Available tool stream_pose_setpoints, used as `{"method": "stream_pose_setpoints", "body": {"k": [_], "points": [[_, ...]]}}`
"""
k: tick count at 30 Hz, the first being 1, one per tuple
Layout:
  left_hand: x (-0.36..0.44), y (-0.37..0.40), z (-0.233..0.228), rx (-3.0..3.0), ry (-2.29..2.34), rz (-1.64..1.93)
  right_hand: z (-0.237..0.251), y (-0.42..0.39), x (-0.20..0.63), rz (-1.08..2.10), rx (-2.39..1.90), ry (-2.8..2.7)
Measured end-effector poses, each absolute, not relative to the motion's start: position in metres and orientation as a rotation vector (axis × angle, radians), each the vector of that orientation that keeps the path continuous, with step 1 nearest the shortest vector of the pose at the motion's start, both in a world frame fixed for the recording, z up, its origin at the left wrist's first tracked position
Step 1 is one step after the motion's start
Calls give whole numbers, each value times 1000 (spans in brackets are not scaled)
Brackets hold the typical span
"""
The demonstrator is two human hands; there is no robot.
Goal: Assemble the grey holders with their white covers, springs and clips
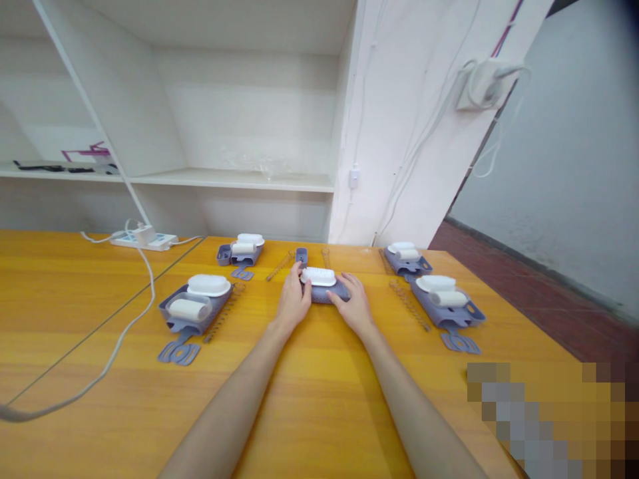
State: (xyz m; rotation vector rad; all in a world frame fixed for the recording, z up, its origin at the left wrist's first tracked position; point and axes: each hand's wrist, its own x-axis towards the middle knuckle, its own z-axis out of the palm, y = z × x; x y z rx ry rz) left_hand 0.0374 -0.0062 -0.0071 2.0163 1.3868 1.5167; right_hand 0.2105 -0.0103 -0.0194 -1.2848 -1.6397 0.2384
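Note:
In the middle of the table, a grey-purple plastic case (324, 293) lies crosswise between my hands. A white oval piece (319, 277) with a bumpy top sits on it. My left hand (294, 298) is curled around the left end, thumb against the near side. At the right end, my right hand (355, 303) grips the case with its thumb along the front. My fingers hide both ends. Just behind stands a small grey-purple box (301, 255), with thin coil springs (279, 266) lying to its left.
Similar grey-purple trays with white ovals and rollers stand at left (200, 313), back left (244, 256), right (449, 309) and back right (407, 259). Springs (409, 306) and flat grey pieces (178, 352) lie beside them. A white cable (144, 313) runs from a power strip (144, 238).

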Motion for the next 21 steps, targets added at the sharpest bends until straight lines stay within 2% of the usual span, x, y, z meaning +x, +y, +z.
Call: {"method": "stream_pose_setpoints", "body": {"k": [21], "points": [[39,-8,-4,2075,1466,1495,-19,-8,212,299,-1243,-1580]]}}
